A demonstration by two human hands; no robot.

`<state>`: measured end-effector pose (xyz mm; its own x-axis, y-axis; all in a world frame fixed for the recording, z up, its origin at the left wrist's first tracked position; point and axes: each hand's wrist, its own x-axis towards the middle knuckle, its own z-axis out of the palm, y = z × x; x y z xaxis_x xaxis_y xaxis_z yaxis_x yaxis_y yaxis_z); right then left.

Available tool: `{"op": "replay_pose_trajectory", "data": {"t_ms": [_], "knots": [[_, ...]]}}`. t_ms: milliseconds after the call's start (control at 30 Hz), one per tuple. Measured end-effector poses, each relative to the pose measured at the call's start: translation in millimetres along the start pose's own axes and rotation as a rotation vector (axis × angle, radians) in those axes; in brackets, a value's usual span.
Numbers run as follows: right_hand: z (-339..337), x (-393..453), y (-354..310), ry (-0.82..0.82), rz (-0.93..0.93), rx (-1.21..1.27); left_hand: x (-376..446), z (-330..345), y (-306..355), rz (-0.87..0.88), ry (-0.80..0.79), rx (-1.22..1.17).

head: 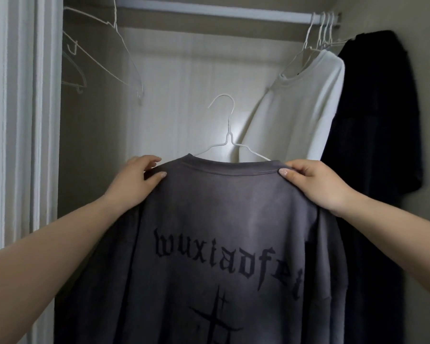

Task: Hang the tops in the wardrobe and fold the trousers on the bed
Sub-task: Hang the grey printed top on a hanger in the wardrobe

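Both hands up in front of the open wardrobe, holding the grey top [224,219] by its shoulders. Left hand [132,184] pinches the left shoulder, thumb on the near side, fingers curled over the far side. Right hand [318,184] pinches the right shoulder the same way. Top hangs between my hands, back print facing me, dark gothic lettering and a cross below it. White wire hanger [227,135] sits inside the collar, hook sticking up above and between my hands, not on the rail [209,12]. Rail runs across well above both hands. Above and beyond my right hand: white top [298,108] on a hanger on the rail, tilted. Right of that, a dark top [377,115] against the side wall; can't tell how it's hung. Above my left hand: empty hangers [104,53] on the rail's left end. Door frame [32,120] left of my left arm
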<state>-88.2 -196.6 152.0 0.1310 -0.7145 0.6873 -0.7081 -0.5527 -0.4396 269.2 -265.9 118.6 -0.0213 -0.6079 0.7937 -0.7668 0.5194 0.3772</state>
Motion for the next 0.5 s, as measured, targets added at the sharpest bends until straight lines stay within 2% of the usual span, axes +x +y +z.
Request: {"op": "replay_pose_trajectory", "data": {"t_ms": [133, 300, 400, 500], "knots": [[1.4, 22.3, -13.8, 0.035, 0.121, 0.198, 29.5, 21.8, 26.4, -0.095, -0.074, -0.038], [-6.8, 67.9, -28.0, 0.098, 0.227, 0.421, 65.3, 53.6, 82.8, -0.202, -0.207, -0.497], [-15.0, 99.5, -42.7, 0.141, 0.278, 0.6, 84.0, 74.6, 122.6, -0.17, -0.238, -0.723], [-24.5, 130.2, -52.9, 0.187, 0.302, 0.719, 104.1, 88.0, 159.3, -0.122, -0.219, -0.838]]}}
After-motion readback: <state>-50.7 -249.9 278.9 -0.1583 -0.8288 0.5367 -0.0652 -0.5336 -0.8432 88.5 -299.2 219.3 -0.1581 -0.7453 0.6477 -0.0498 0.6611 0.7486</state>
